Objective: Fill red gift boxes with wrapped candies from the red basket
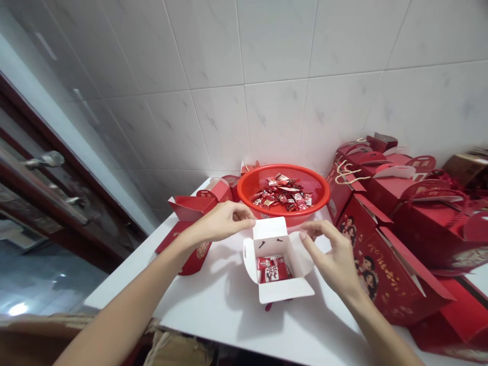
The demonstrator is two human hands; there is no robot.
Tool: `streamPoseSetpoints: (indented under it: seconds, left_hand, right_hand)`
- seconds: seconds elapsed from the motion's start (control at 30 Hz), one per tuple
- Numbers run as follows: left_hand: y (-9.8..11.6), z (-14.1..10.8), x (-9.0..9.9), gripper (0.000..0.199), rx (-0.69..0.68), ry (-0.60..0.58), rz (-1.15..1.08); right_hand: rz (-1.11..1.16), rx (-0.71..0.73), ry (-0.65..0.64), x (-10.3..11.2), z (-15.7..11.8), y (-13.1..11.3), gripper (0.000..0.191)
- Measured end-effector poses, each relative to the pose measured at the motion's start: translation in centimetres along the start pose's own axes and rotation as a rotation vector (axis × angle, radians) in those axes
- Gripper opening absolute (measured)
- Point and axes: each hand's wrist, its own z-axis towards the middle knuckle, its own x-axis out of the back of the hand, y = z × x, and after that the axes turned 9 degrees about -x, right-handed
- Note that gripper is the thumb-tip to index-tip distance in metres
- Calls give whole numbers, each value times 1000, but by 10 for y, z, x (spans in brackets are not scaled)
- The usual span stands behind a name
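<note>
A small box point(286, 290) with a white inside stands on the white table, its flaps spread. Red wrapped packets point(273, 269) lie inside it. At the box's back left corner is my left hand point(224, 221), its fingers curled and fingertips close together by the back flap; what they hold, if anything, is too small to tell. My right hand point(332, 254) is at the right side flap, thumb by the flap's edge and fingers bent but apart from the thumb. Behind the box sits a red basket point(244, 191) of wrapped candies point(284, 195).
Red boxes point(190, 206) stand at the table's left. Many closed red boxes and bags point(389, 264) crowd the right side. A tiled wall point(274, 117) rises behind. Cardboard point(175, 349) lies below the front edge, and a door point(46, 203) is at left.
</note>
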Motion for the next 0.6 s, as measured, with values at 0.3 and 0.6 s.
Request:
streamPoseSetpoints:
  seconds: [0.3,0.6]
  left_hand:
    - [-16,4,-17,44,-40,-22,-171]
    - [-14,5,-16,28,-138,-67,-224]
  right_hand:
    - [-11,101,-597,37,10,-2,73]
    - [-90,72,-551,25,6,1,56]
